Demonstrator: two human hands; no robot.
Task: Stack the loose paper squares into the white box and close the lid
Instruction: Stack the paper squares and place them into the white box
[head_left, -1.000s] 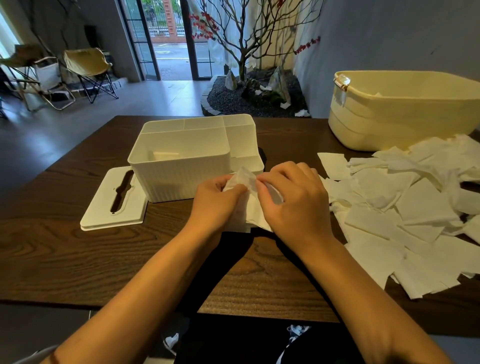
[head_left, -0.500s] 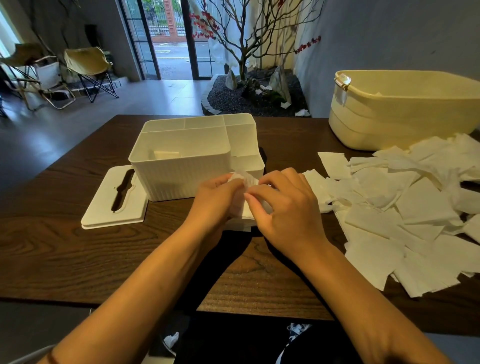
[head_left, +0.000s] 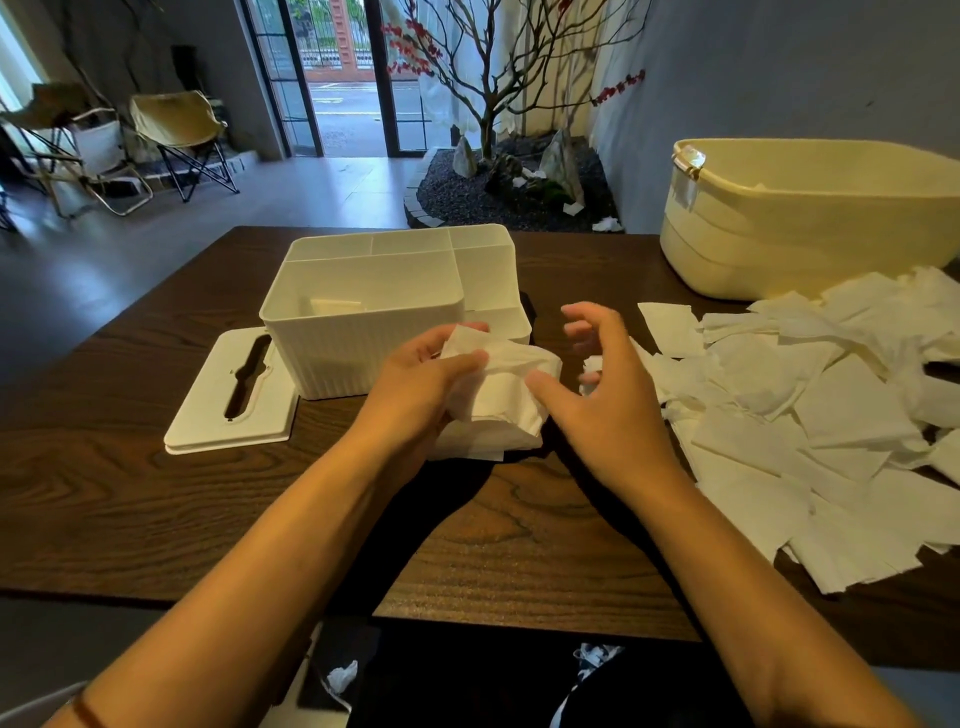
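A white box (head_left: 363, 332) with several compartments stands open on the dark wooden table; a little paper shows inside its large compartment. Its slotted lid (head_left: 234, 395) lies flat to the left of it. My left hand (head_left: 421, 374) grips a small stack of paper squares (head_left: 504, 400) just in front of the box. My right hand (head_left: 608, 384) hovers beside the stack with fingers spread and loosely curled, holding nothing. A wide heap of loose paper squares (head_left: 810, 415) covers the table on the right.
A cream plastic tub (head_left: 810, 228) stands at the back right behind the heap. The table's near edge (head_left: 519, 621) runs just below my forearms. Folding chairs and a bare tree in a gravel bed are on the floor beyond the table.
My right hand has let go of the paper stack and moved right, its fingers opening. My left hand keeps hold of the stack in front of the box.
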